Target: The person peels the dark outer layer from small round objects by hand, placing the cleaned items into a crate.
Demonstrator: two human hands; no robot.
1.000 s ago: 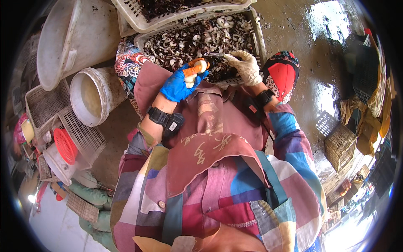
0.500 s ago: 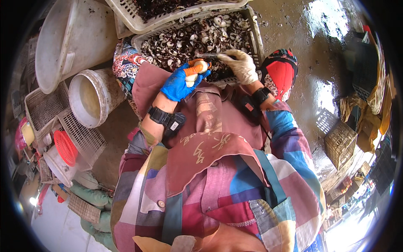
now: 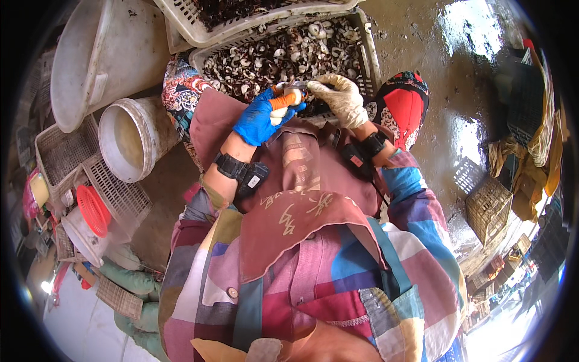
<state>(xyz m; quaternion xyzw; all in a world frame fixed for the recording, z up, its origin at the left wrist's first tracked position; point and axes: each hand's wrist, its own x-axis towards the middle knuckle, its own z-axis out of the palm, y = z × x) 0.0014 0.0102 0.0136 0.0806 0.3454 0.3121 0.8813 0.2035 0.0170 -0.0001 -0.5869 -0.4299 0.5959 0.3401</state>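
1. Several pale, rounded, smooth pieces (image 3: 278, 114) are clasped by the left hand (image 3: 256, 122), which is covered by a blue glove with orange finger covers (image 3: 283, 100).
2. A slim grey tool (image 3: 300, 85), partly hidden, is pinched by the right hand (image 3: 341, 100) in a cream-coloured glove; whether the pieces are touched by its tip cannot be told.
3. Both hands are held close together over the near edge of a whitish slotted plastic crate (image 3: 371, 57), filled with dark and pale shell-like scraps (image 3: 259, 63).
4. This crate is partly overlapped by a second whitish plastic crate (image 3: 179, 23).
5. The brown floor (image 3: 416, 45) is wet and streaked with glare.
6. At left, a large whitish plastic tub (image 3: 129, 60), a round white bucket (image 3: 161, 130) and a red mesh basket (image 3: 92, 211) are seen.
7. At right, a beige slotted crate (image 3: 490, 208) is placed on the floor.
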